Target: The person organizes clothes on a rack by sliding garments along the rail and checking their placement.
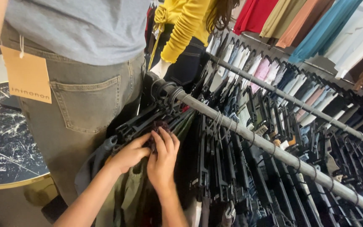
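Both bare forearms reach up, left hand point(129, 156) and right hand point(162, 162) pinching a black clip hanger point(148, 122) above an olive garment point(129, 193), not yet hung on the grey rail point(248, 134)

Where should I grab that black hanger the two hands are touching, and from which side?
Grip the black clip hanger by its flat bar, probably from the near, lower side. That is where the left hand and right hand already are. Its hook is wedged among other hangers on the grey rail, and the olive garment hangs below.
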